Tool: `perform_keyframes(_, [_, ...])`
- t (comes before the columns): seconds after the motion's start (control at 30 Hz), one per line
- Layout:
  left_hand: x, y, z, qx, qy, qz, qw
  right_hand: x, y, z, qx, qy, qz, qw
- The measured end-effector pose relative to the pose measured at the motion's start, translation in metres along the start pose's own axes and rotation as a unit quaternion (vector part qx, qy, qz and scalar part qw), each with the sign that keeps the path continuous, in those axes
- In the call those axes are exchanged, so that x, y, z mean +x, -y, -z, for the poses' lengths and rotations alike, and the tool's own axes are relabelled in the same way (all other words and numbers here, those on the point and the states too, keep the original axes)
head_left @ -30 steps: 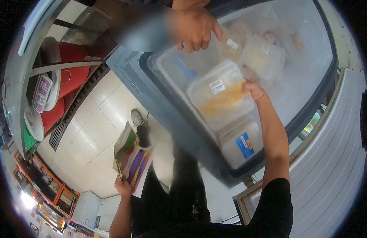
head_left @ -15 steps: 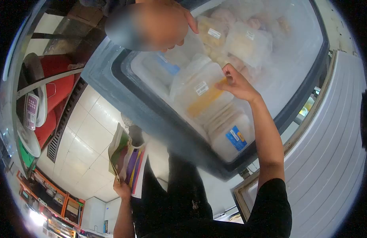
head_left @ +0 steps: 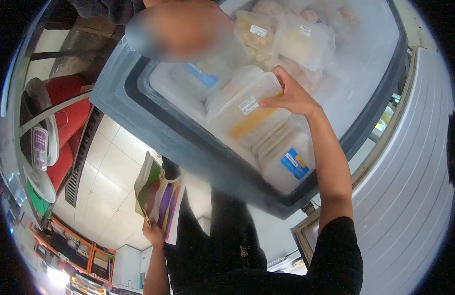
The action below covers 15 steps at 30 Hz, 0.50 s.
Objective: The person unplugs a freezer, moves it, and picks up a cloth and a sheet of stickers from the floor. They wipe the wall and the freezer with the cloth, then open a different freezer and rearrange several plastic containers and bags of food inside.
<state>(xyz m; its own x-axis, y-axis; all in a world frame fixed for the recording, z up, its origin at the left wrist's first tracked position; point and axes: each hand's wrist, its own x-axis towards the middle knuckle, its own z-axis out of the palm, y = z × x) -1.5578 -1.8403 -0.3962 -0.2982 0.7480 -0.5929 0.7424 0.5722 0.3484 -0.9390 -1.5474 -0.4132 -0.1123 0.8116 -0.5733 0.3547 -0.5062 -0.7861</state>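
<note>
My right hand [head_left: 295,97] is closed on the upper edge of a frosted plastic pack [head_left: 262,110], thumb in front and fingers behind. The pack carries a white printed label and a yellow-orange band, and it leans in a row of similar packs inside the chest freezer [head_left: 173,137]. In front of it stand several whitish packs, the nearest with a blue label [head_left: 294,163]. Down at the lower left, my left hand [head_left: 153,233] grips the bottom of a colourful printed packet [head_left: 161,196], green on one side and purple and yellow striped on the other. Its contents are hidden.
Bagged frozen food [head_left: 303,42] lies at the freezer's far end, under cold mist. Another person's blurred head [head_left: 181,32] leans over the far left rim. To the right is a white ribbed panel [head_left: 409,162]; on the left, a shelf with red items [head_left: 65,118].
My right thumb has shifted left, nearer the label, still gripping the pack. The other person's hand at the freezer has drawn back out of sight. My left hand has barely moved.
</note>
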Motion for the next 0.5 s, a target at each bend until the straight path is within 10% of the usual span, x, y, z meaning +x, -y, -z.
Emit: perform_keyframes(0.5, [0.002,0.003,-0.008,0.011,-0.035,-0.025,0.999,0.011,-0.007,0.009,0.051,0.095,-0.044,0.993])
